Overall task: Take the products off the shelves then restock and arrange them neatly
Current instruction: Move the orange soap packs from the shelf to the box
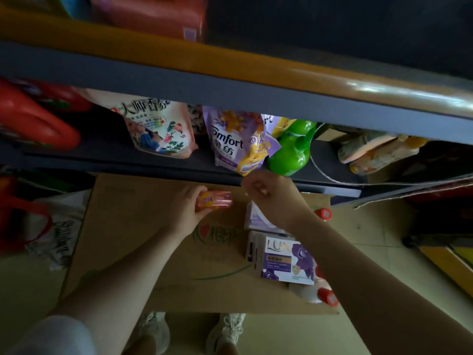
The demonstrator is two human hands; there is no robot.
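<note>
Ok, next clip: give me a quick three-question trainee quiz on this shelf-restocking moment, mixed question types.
1. True or false: the left hand grips a small orange packet.
2. Which product stands on the shelf directly right of the purple Comfort pouch? A) green bottle B) red bag C) Lux box
3. Fill in: the purple Lux box lies on a flattened ______ on the floor.

Key
1. True.
2. A, the green bottle.
3. Cardboard box; the right hand, fingers loosely curled and holding nothing visible, hovers above it near the shelf edge.
</note>
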